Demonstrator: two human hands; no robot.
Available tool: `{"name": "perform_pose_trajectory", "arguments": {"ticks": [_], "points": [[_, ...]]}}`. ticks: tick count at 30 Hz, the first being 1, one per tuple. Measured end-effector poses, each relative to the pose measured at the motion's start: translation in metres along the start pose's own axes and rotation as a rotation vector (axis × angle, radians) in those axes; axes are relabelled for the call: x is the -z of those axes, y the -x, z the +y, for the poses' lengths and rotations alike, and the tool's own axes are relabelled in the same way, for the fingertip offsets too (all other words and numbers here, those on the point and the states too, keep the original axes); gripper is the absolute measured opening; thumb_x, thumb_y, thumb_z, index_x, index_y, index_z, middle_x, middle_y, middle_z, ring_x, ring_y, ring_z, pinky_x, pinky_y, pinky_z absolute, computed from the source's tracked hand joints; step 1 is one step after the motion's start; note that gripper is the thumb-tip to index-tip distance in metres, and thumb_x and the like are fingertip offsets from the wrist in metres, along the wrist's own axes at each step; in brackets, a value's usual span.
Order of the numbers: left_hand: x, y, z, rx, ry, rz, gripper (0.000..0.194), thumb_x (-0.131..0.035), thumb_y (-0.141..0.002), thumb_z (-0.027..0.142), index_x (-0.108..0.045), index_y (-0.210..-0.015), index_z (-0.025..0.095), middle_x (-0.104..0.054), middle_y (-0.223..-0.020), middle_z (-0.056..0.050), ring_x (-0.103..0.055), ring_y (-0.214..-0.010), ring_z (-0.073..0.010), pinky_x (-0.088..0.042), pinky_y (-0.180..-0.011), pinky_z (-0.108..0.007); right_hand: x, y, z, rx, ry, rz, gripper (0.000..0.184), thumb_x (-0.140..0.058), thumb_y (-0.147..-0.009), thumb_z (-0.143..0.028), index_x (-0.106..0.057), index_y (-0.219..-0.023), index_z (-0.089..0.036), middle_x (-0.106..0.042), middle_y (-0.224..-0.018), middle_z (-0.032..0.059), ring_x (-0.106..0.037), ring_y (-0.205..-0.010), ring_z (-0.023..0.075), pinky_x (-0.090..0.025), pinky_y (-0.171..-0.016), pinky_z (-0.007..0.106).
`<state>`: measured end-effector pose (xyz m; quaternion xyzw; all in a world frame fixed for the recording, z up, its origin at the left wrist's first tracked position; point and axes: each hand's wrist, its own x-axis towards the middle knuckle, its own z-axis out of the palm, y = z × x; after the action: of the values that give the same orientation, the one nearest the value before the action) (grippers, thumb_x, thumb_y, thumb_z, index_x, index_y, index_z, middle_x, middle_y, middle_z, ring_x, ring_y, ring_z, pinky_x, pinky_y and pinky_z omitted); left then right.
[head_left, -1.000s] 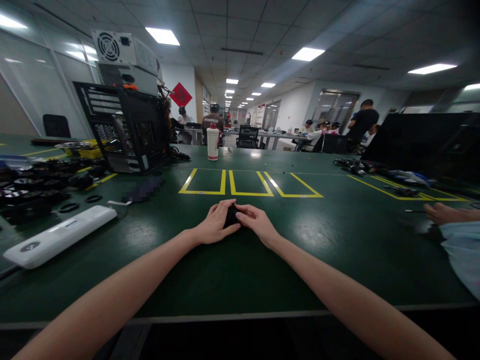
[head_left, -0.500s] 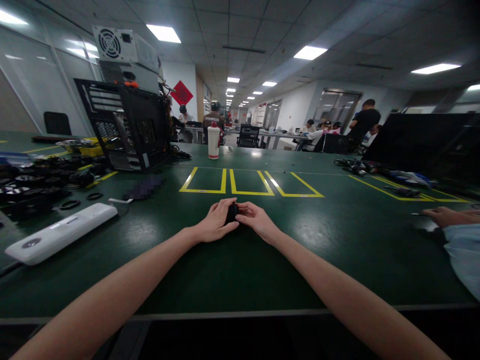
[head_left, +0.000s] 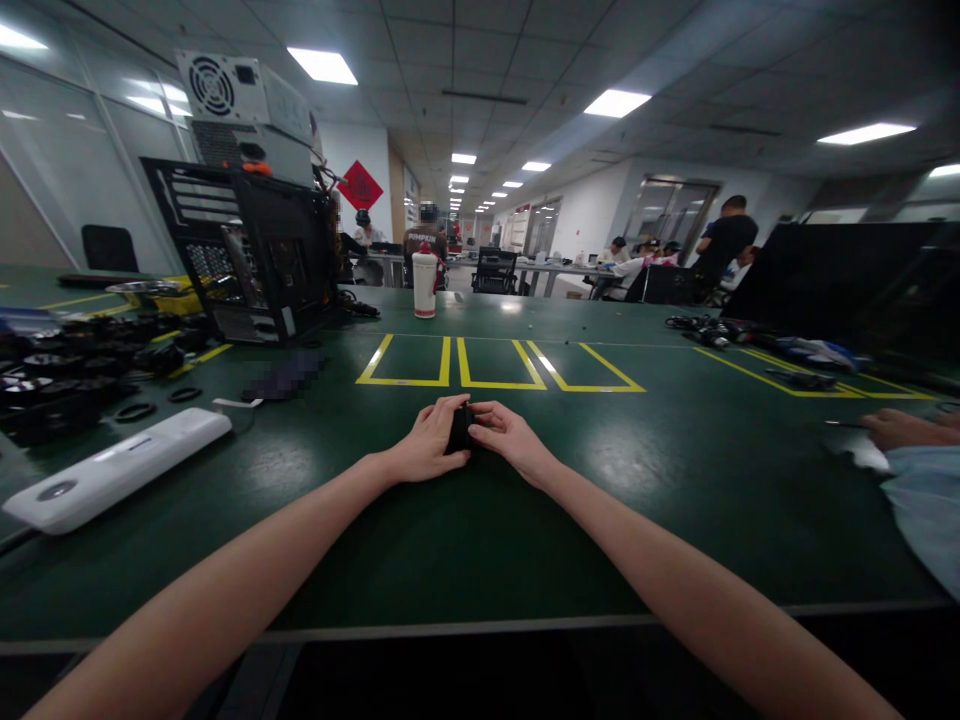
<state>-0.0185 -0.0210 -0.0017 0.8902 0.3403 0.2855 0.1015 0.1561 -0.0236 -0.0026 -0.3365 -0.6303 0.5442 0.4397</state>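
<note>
A small black object [head_left: 460,430] stands on the green table [head_left: 480,550] between my two hands; its kind cannot be made out. My left hand [head_left: 429,440] is closed around its left side, with the fingers over the far edge and the thumb along the near side. From the right, my right hand [head_left: 508,440] pinches the object's edge between thumb and fingertips. Most of the object is hidden by the fingers. Just beyond the hands, yellow tape [head_left: 405,382] marks several open-sided boxes on the tabletop.
At left lie a white power strip [head_left: 120,470], black rings [head_left: 136,411] and a heap of black parts [head_left: 67,370]. Behind them stands a black computer case [head_left: 255,250] with power supplies on top. A paper cup [head_left: 425,285] stands ahead. A co-worker's hand [head_left: 911,428] is at right.
The view has shifted very slightly. Both hands keep their hold on the black object, with hardly any finger movement. The co-worker's hand at the right has moved a little.
</note>
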Motion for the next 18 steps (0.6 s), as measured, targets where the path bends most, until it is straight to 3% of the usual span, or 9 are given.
{"name": "perform_pose_trajectory", "arguments": {"ticks": [8, 14, 18], "points": [[-0.0022, 0.0006, -0.0031, -0.007, -0.021, 0.009, 0.069, -0.053, -0.069, 0.022, -0.015, -0.126, 0.020, -0.031, -0.125, -0.011, -0.029, -0.119, -0.0244, -0.023, -0.098, -0.045, 0.0014, -0.0026, 0.0011, 0.060, -0.013, -0.017, 0.035, -0.067, -0.059, -0.019, -0.054, -0.091, -0.020, -0.057, -0.097, 0.0018, -0.055, -0.090, 0.0146, -0.041, -0.086, 0.035], [-0.0031, 0.0003, -0.0029, -0.010, -0.034, 0.020, 0.069, -0.053, -0.069, 0.022, -0.016, -0.126, 0.020, -0.031, -0.125, -0.010, -0.029, -0.119, -0.0244, -0.023, -0.098, -0.045, -0.0041, -0.0008, -0.0043, 0.026, 0.027, 0.062, 0.025, -0.062, -0.065, -0.028, -0.055, -0.088, -0.019, -0.058, -0.089, 0.0020, -0.055, -0.083, 0.0132, -0.042, -0.082, 0.034], [-0.0020, 0.0003, -0.0015, -0.011, -0.033, 0.013, 0.069, -0.053, -0.069, 0.022, -0.015, -0.127, 0.020, -0.031, -0.125, -0.010, -0.029, -0.119, -0.0238, -0.023, -0.099, -0.044, -0.0044, -0.0008, -0.0022, 0.025, 0.046, 0.070, 0.029, -0.061, -0.067, -0.028, -0.054, -0.093, -0.020, -0.057, -0.093, 0.0029, -0.055, -0.084, 0.0139, -0.043, -0.081, 0.035]]}}
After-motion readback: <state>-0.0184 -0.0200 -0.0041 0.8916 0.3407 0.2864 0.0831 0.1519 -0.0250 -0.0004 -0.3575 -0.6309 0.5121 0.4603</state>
